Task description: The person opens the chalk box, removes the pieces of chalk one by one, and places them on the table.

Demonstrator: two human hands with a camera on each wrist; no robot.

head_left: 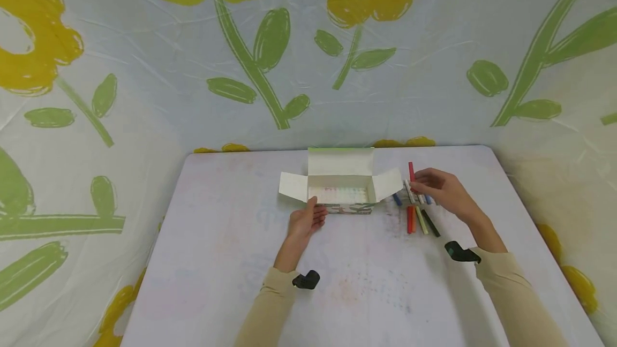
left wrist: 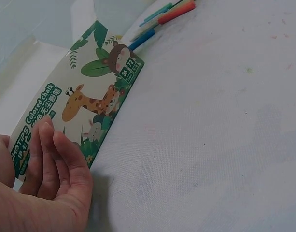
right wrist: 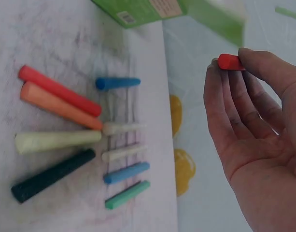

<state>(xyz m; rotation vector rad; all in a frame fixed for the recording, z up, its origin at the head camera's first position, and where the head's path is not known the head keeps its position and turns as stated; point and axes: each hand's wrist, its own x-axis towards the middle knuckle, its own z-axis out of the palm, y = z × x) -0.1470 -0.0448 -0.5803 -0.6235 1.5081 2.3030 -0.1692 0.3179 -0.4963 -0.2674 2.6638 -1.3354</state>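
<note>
An open chalk box [head_left: 349, 209] stands on the table, its lid and side flaps spread, with rows of pale chalk inside. At its front left corner my left hand [head_left: 302, 222] holds it, thumb at the rim and loosely bent fingers along the printed front [left wrist: 85, 104]. To the right of the box my right hand [head_left: 443, 190] pinches a red chalk stick [head_left: 411, 171] upright between thumb and fingertips, above the table. Below that hand lie loose chalk sticks: a red one [right wrist: 61, 91], an orange one [right wrist: 61, 106], a pale yellow one [right wrist: 58, 141] and a dark green one [right wrist: 53, 175].
Behind the front row lies another row, with a blue stick [right wrist: 118, 83], white sticks [right wrist: 123, 153], a light blue stick [right wrist: 127, 172] and a green stick [right wrist: 127, 194]. Smudges mark the white tabletop [head_left: 217, 261]. A flowered cloth [head_left: 409, 95] hangs behind the table.
</note>
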